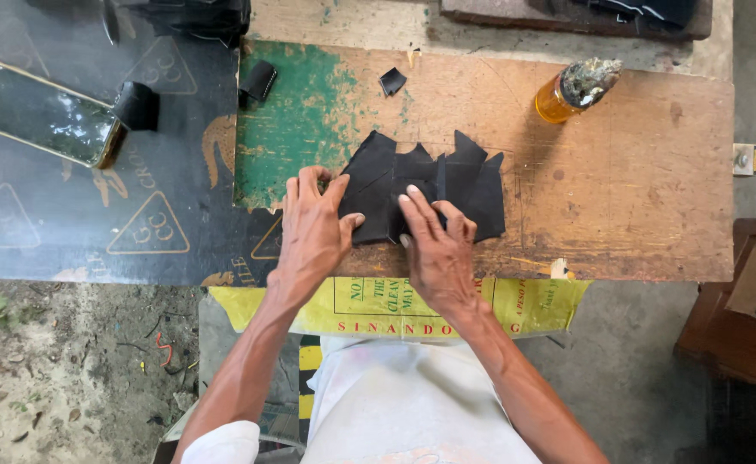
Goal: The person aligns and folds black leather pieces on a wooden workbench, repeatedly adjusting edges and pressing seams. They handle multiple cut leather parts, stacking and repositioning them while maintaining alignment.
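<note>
Seemingly mid-fold, both hands press a jagged black leather sheet (434,185) flat at frame centre: left hand (313,228) and right hand (436,241), fingers spread, gripping nothing; firm, even pressure suits.

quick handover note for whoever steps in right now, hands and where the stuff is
Left hand: flat, pressing the left edge of the black jagged-edged leather piece.
Right hand: fingers spread, pressing its middle.
The piece lies flat on the worn wooden board.
Small black scraps lie near the board's top; orange glue bottle stands top right.
Done: piece cut and laid out. Left: cannot tell.
</note>
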